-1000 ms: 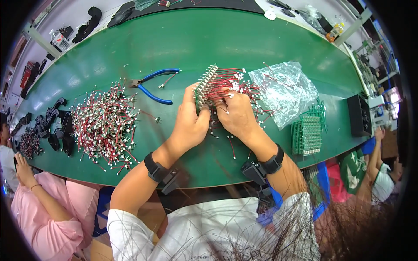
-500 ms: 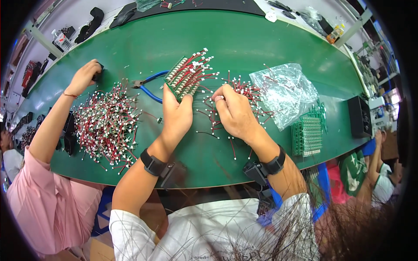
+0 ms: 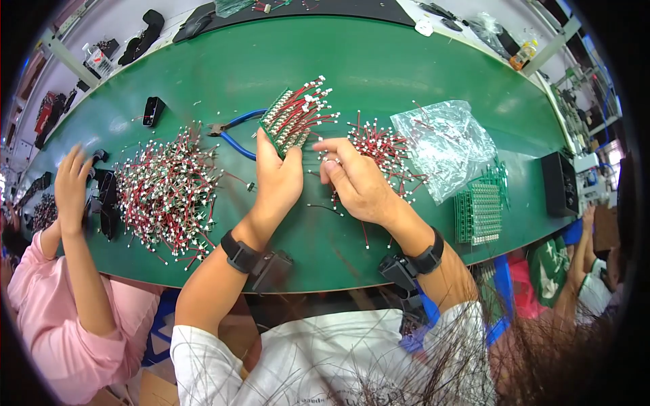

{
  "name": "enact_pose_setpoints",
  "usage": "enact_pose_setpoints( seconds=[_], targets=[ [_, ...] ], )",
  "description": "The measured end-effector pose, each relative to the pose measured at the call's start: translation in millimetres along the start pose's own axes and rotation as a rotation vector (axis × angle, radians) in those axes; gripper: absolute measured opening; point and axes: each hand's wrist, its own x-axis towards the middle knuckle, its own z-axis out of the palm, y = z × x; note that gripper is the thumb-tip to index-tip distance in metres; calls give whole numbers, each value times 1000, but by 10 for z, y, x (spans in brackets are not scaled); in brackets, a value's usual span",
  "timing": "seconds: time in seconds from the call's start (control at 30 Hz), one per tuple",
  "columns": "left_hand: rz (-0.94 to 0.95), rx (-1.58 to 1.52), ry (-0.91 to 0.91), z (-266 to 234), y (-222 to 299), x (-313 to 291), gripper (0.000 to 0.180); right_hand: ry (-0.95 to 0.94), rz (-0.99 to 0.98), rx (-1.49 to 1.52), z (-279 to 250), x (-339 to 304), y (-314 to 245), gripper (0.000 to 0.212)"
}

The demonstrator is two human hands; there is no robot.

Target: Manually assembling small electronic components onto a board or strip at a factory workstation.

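Observation:
My left hand (image 3: 281, 177) grips a green circuit board panel (image 3: 276, 126) by its lower edge, thumb on one side. Rows of red and black wires with white connectors stand out from its face. My right hand (image 3: 362, 184) is just right of the panel, index finger stretched toward it and thumb apart below, with nothing plainly between them. Beyond and partly under that hand lies a loose pile of wire leads (image 3: 379, 145) with white plugs. Blue-handled cutters (image 3: 237, 139) rest behind the panel, which hides part of them.
A big heap of wired small boards (image 3: 166, 193) lies left, near a co-worker's hands (image 3: 71, 183). A small black box (image 3: 153, 111) stands behind it. To the right are a clear plastic bag (image 3: 443, 145), stacked green panels (image 3: 479, 211) and a black bin (image 3: 559, 183).
My right hand's fingers have come apart from a pinch and shifted slightly left, toward the panel. The co-worker has let go of the black box and drawn the hand back.

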Motion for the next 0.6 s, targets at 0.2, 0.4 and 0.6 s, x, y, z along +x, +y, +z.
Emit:
enact_pose_setpoints(
  seconds=[0.2, 0.4, 0.6],
  targets=[
    [-17, -72, -110, 45, 91, -60, 42, 46, 9, 8, 30, 3, 59, 14],
    [-17, -66, -204, 98, 59, -129, 42, 210, -42, -74, 26, 24, 124, 8],
    [11, 74, -257, 112, 118, -196, 46, 303, -112, -227, 13, 36, 116, 11]
  ],
)
